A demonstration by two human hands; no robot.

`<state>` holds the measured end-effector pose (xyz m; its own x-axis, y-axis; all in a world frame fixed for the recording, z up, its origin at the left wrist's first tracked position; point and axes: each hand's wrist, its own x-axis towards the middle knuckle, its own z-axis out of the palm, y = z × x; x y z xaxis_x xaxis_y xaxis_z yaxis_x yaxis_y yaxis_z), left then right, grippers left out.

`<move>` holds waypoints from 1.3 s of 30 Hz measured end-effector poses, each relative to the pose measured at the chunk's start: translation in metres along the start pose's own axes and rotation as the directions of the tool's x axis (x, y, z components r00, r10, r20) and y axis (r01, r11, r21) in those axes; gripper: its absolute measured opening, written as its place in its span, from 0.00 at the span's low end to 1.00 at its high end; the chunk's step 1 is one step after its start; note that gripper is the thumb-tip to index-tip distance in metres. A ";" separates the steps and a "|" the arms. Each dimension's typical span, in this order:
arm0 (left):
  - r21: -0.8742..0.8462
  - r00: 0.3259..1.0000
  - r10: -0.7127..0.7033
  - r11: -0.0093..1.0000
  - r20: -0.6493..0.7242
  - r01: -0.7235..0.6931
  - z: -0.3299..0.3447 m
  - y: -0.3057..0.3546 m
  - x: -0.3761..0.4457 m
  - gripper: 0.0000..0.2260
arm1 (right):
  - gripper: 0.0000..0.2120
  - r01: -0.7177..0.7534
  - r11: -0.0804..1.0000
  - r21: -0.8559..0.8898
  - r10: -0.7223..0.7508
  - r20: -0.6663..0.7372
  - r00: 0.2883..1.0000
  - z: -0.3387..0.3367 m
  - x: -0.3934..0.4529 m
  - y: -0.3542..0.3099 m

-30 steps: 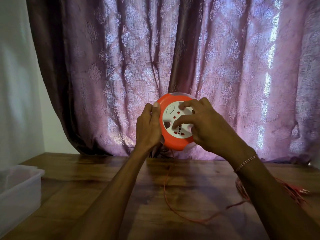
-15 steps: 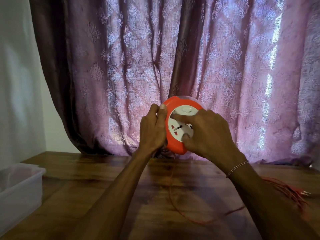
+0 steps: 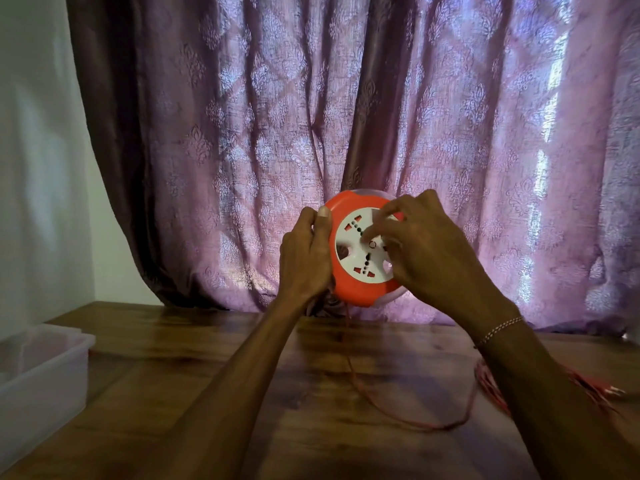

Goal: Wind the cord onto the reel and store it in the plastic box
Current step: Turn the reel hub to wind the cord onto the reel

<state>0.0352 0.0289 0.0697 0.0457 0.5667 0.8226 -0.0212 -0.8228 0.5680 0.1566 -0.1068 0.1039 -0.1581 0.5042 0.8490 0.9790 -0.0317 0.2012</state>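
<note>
The reel [image 3: 360,252] is held up on edge above the far side of the table [image 3: 242,410], its white socket face toward the camera; the left hand [image 3: 304,258] grasps its left rim, thumb on the orange front, while the right hand [image 3: 429,251] has curled fingers laid on the white centre, seemingly turning it. The cord [image 3: 408,415] drops from the reel's lower edge, loops across the table near the middle and runs right to a loose red bundle [image 3: 498,389] beside the right forearm; so winding looks well short of done. The box [image 3: 38,375] sits at the near left, well apart from the reel.

Risks, as I judge them: the bundle could snag or knot as slack is drawn in, jamming the winding; the fingertips could slip off the smooth face; a hard tug might drag the bundle off the table's right edge.
</note>
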 end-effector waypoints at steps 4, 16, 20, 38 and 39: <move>0.012 1.000 0.001 1.000 -0.003 -0.001 -0.001 0.001 0.000 0.24 | 0.29 0.032 0.999 0.031 -0.040 0.291 0.956 0.001 0.001 -0.001; 0.060 1.000 0.016 0.998 0.002 -0.016 0.002 0.003 -0.004 0.19 | 0.28 -0.060 0.984 -0.166 0.071 0.062 0.996 0.015 -0.008 -0.012; 0.060 1.000 0.007 0.998 0.002 -0.007 0.002 0.002 -0.002 0.20 | 0.31 -0.279 0.960 -0.006 0.276 -0.116 0.954 0.024 -0.007 -0.011; 0.089 1.000 0.017 0.996 -0.013 -0.015 0.003 -0.003 -0.001 0.19 | 0.31 -0.007 1.000 0.004 0.005 0.390 0.921 0.010 -0.003 0.001; 0.089 1.000 0.015 0.996 -0.001 -0.015 0.003 -0.003 -0.002 0.19 | 0.30 0.007 0.999 -0.031 0.004 0.349 0.937 0.011 -0.005 -0.001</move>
<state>0.0381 0.0302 0.0662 0.0445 0.5545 0.8310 0.0673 -0.8316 0.5513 0.1580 -0.0996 0.0945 -0.0991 0.7735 0.6260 0.9735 -0.0550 0.2220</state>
